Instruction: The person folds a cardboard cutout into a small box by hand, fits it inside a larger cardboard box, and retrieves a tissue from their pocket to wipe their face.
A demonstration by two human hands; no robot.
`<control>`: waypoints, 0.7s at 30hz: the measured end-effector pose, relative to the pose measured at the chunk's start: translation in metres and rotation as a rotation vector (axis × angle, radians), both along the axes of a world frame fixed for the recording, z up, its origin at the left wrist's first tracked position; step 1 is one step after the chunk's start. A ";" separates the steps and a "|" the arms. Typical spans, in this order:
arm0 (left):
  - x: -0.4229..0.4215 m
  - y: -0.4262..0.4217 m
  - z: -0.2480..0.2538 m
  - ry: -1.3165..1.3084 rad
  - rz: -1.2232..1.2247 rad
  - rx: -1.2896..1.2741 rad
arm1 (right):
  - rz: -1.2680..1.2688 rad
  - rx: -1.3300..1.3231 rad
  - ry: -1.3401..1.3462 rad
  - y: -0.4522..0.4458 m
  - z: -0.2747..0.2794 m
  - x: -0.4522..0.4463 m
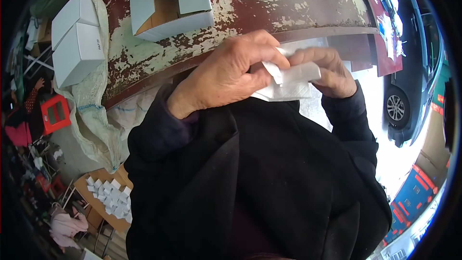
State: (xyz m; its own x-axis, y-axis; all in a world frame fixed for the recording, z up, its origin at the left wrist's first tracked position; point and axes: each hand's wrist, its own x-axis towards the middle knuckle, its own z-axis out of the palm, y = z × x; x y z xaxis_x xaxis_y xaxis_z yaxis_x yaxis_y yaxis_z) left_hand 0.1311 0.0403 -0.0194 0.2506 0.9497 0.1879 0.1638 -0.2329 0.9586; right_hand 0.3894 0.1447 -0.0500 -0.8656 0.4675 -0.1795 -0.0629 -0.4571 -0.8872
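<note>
Both hands are raised in front of my chest, near the edge of the worn red table (260, 5). A thin white tissue (288, 91) is held between them, creased and partly folded, its lower part hanging below the fingers. My left hand (226, 70) pinches its left side between thumb and fingers. On the other side my right hand (332, 70) grips the tissue with bent fingers, somewhat blurred by motion. Beyond the hands, an open white cardboard box (175, 26) with a brown inside stands on the table.
Closed white boxes (79, 43) stand at the table's left end, beside a woven sack (94, 120). A red stool (55, 114) is at the left. Many small white boxes (110, 197) lie on cardboard at lower left. A dark car (404, 82) stands at the right.
</note>
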 end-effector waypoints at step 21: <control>0.059 0.037 -0.096 0.739 -0.328 0.100 | 0.207 0.120 -0.614 -0.051 -0.014 0.033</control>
State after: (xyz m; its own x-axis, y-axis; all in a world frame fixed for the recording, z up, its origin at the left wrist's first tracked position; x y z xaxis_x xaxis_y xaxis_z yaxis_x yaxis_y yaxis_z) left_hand 0.1897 0.0770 -0.1155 0.6054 0.7940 -0.0548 0.6548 -0.4578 0.6014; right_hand 0.4221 0.0935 -0.0642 -0.6966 0.3495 -0.6266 0.5497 -0.3013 -0.7791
